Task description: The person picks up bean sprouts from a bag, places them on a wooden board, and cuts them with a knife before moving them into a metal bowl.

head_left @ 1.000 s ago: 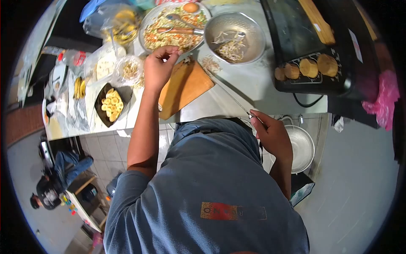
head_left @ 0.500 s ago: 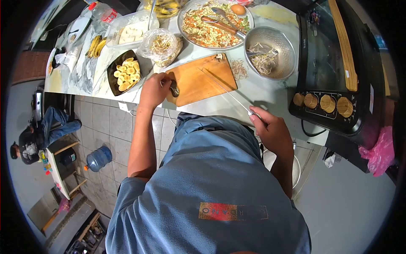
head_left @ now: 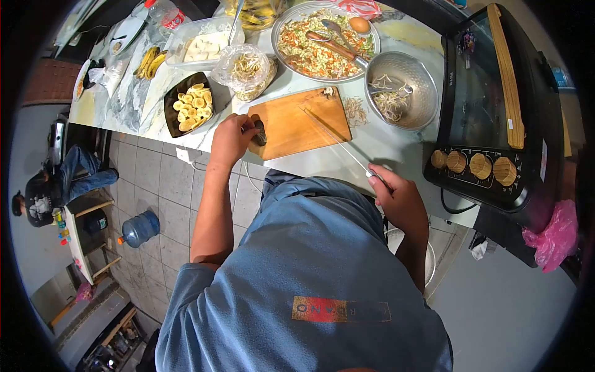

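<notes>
- The marble table (head_left: 406, 28) spreads beyond both hands' fingers, its outer edges lost in the dark rim of the view.
- Below the right fingers, a round basin (head_left: 395, 240) is mostly hidden by forearm and shirt; more of it showed a second ago.
- The cutting board (head_left: 300, 124) lies between the two hands, just right of the left fingertips.
- The left hand (head_left: 232, 141) is at the board's left end, thumb and fingertips drawn together; I cannot tell whether they pinch anything. A second ago it hung farther out, by the vegetable tray (head_left: 274, 44).
- The right hand (head_left: 400, 197) is curled round the knife (head_left: 338, 141), its fingers covering most of the handle. The thin blade reaches from them over the board; contact is unclear.
- A dark patch (head_left: 261, 132) sits against the left fingertips: slot or loose piece, too unclear to tell.
</notes>
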`<state>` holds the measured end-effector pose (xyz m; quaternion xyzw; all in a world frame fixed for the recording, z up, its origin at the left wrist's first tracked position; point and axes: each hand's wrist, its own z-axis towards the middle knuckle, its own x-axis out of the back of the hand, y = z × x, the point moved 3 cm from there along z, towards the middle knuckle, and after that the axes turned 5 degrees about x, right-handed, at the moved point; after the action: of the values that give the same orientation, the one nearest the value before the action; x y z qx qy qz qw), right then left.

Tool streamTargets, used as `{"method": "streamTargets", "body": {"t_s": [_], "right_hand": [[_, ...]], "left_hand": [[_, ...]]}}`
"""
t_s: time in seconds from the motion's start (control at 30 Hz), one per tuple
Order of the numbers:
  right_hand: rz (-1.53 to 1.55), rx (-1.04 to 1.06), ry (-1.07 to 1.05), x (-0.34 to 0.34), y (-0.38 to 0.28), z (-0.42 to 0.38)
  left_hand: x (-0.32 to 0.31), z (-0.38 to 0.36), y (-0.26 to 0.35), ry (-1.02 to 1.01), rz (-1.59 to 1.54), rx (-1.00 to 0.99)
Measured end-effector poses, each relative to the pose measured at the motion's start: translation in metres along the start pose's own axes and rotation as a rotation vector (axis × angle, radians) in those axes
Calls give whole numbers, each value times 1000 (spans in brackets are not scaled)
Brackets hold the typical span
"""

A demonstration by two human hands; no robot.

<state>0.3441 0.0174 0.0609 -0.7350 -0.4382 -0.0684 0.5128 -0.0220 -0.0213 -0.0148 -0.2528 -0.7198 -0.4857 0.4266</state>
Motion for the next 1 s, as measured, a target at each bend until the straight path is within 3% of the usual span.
{"method": "streamTargets", "body": {"t_s": [0.1,0.17,0.3,0.37,0.47,0.57,0.6,0.77,0.83,1.0], "right_hand": [[34,-18,1,-1,5,0],[45,49,44,-2,7,1],[51,3,25,-3,8,1],[48,51,51,-4,13,2],[19,-24,43,-2,11,0],[47,-7,94,-2,13,-2],[50,-10,98,-1,14,-3],[98,-8,64,3,16,-7],[89,-12,63,4,14,-7],[97,-42,23,4,8,-1]], "left_hand": [[6,-2,2,-30,-15,16],[12,-1,6,-43,-203,149],[12,4,10,-31,-325,150],[-3,11,6,39,-668,61],[-21,17,18,14,-784,65],[-39,21,36,-19,-689,113],[-41,23,46,12,-671,28],[-43,40,61,5,-459,-35],[-38,47,66,55,-248,-257],[-45,61,57,35,-266,-312]]}}
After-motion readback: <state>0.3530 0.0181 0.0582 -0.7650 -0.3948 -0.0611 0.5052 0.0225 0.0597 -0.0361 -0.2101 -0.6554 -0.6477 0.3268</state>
